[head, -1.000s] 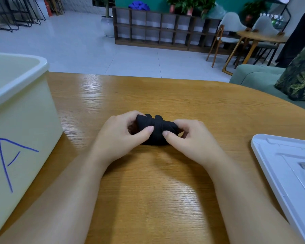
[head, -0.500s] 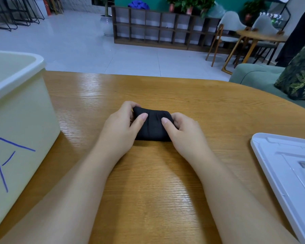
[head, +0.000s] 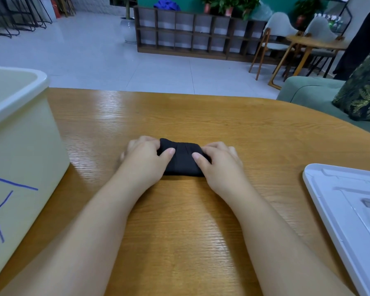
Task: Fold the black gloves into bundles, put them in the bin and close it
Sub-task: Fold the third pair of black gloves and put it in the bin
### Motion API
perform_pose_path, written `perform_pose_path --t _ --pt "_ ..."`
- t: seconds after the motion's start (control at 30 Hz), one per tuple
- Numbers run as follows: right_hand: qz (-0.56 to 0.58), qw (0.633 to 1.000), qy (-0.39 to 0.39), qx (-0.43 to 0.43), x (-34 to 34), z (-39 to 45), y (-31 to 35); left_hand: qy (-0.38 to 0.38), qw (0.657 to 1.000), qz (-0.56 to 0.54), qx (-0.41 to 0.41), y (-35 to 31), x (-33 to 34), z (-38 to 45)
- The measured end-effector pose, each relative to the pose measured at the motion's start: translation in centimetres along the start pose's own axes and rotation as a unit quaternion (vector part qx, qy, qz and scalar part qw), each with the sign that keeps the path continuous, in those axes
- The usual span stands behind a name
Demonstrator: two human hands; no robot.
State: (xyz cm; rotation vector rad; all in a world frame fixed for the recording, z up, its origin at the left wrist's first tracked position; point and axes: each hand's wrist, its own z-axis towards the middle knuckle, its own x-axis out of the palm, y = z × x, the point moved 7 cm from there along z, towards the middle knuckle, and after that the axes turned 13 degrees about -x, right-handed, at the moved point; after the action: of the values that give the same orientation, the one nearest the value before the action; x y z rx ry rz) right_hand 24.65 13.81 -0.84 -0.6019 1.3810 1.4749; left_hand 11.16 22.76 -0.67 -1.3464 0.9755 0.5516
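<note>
A black glove bundle (head: 183,160) lies on the wooden table (head: 179,231) in the middle of the view. My left hand (head: 144,160) grips its left end, thumb on top and fingers curled over the far side. My right hand (head: 219,162) grips its right end the same way. The bundle is a compact rolled block with a ribbed cuff along its far edge. The cream bin (head: 19,146), marked with a blue letter A, stands open at the left. Its white lid (head: 348,212) lies flat at the right edge of the table.
Beyond the table's far edge is a tiled floor with a dark wooden shelf unit (head: 199,35). A green sofa (head: 312,90) with a leaf-print cushion sits at the right, near chairs and a small round table.
The loose glove ends that stuck up a second ago are now tucked in, and the bundle is flatter and tighter. Both hands have shifted slightly away from me.
</note>
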Motion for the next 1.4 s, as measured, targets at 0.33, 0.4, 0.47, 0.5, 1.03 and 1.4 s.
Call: perform_pose_path --t 0.33,0.4,0.47,0.5,1.03,1.4 --pt "0.084 0.994 0.073 -0.018 0.2 -0.4 0.5 0.121 0.985 -0.124 0.023 -0.4 -0.2 -0.8" --pt "0.107 0.989 0.101 -0.02 0.3 -0.6 0.6 0.146 0.976 -0.153 0.043 -0.5 -0.1 -0.9" --pt "0.122 0.985 0.122 -0.018 0.4 -0.6 0.6 0.163 0.971 -0.17 0.049 -0.4 0.0 -0.9" --pt "0.125 0.984 0.126 -0.017 0.3 -0.5 0.5 0.169 0.969 -0.174 0.051 -0.4 0.1 -0.9" --pt "0.092 0.995 0.045 0.015 0.0 -0.9 1.0 0.14 0.986 -0.063 0.059 -1.2 -0.9 -2.2" --pt "0.036 0.998 0.046 -0.028 -8.0 -4.4 6.9 0.167 0.981 0.043 0.089 -6.0 -7.4 -8.4"
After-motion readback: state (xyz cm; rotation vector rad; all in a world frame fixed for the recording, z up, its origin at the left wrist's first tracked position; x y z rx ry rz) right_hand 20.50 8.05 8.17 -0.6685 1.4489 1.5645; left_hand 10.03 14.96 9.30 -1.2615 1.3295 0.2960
